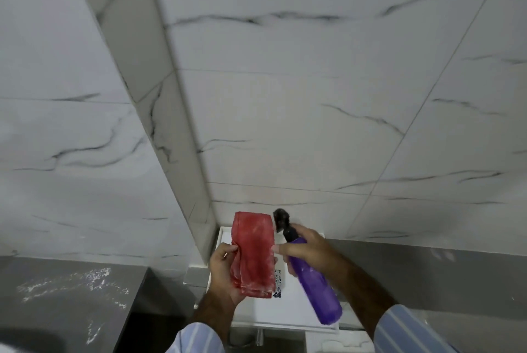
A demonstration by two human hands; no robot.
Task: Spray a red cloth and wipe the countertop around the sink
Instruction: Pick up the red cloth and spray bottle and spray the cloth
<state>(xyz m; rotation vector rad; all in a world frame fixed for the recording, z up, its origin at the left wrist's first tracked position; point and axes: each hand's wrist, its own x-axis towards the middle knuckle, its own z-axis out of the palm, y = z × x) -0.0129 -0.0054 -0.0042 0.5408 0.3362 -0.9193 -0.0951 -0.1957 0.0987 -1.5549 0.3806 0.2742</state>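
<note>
A folded red cloth (252,252) stands upright in my left hand (225,272), gripped at its lower left side. My right hand (306,250) is wrapped around the neck of a purple spray bottle (313,281). The bottle's black nozzle (281,220) points at the top right edge of the cloth, almost touching it. Both hands are held above a white sink (288,310), low in the middle of the view. A grey countertop (71,290) with white speckles lies at the lower left.
White marble-look wall tiles fill most of the view, with a projecting tiled column (171,124) running down to the sink's left corner. A grey band (427,272) runs along the wall on the right. A metal tap part (259,337) shows below the sink's front edge.
</note>
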